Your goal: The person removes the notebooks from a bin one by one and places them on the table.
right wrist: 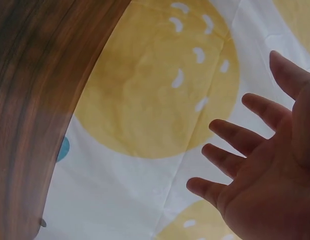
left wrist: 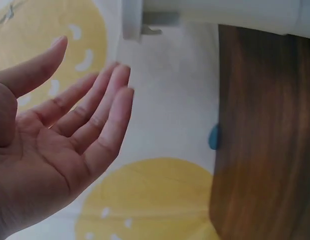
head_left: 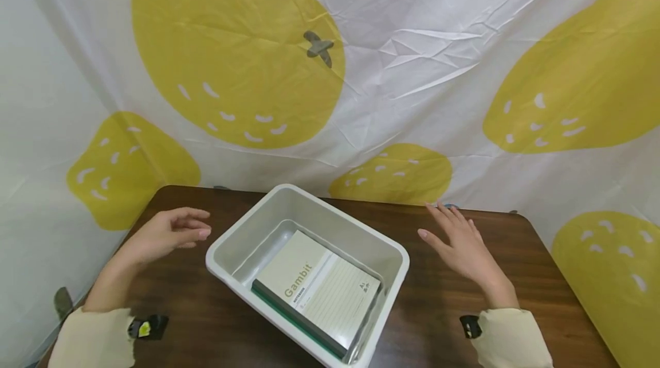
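A pale grey plastic basin [head_left: 397,250] stands at an angle on the dark wooden table. Inside it lie notebooks, the top one a cream Gambit notebook [head_left: 322,282] with a dark spine; a green edge shows beneath it. My left hand [head_left: 167,234] hovers to the left of the basin, apart from it, fingers loosely bent and holding nothing. In the left wrist view that palm [left wrist: 59,145] is bare, with the basin's rim above. To the basin's right my right hand [head_left: 459,242] is raised with fingers spread, touching nothing; its bare palm [right wrist: 270,175] shows in the right wrist view.
The brown wooden table [head_left: 433,322] extends on both sides of the basin. Behind and beside it hangs a white cloth [head_left: 412,87] printed with large yellow lemons. Dark bands [head_left: 149,327] sit at both wrists over cream sleeves.
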`<act>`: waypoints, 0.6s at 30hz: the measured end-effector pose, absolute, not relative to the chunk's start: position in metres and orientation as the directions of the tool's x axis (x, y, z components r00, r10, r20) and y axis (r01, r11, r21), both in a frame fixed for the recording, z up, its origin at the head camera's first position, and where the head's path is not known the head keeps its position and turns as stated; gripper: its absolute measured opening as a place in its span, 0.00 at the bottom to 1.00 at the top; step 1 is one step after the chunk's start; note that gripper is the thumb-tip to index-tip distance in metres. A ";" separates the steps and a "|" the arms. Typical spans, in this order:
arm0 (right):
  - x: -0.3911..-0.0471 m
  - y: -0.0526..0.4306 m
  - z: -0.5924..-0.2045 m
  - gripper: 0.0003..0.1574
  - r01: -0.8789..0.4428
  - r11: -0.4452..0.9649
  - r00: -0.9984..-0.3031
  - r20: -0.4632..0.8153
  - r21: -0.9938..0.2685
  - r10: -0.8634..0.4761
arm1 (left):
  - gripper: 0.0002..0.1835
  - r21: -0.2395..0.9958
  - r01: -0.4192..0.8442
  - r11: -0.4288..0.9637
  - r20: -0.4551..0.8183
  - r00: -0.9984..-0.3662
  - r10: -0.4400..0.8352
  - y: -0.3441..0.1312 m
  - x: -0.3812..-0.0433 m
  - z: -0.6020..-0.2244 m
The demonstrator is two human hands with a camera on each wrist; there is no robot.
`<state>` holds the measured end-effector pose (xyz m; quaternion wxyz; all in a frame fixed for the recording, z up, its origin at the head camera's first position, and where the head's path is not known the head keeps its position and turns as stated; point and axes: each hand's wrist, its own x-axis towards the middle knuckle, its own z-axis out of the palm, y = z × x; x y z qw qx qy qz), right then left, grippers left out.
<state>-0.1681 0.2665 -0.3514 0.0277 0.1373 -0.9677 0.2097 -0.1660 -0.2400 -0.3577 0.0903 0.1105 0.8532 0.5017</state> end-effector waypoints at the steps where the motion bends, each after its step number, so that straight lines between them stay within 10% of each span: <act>1: -0.168 0.267 -0.352 0.41 -0.277 0.869 -0.961 0.114 -0.411 -0.253 | 0.25 0.898 0.063 0.435 -0.073 -0.955 0.289 -0.243 -0.166 -0.361; 18: -0.182 0.255 -0.327 0.30 -0.288 0.745 -0.957 0.147 -0.601 -0.251 | 0.16 0.972 -0.145 0.186 -0.205 -0.906 0.369 -0.251 -0.158 -0.394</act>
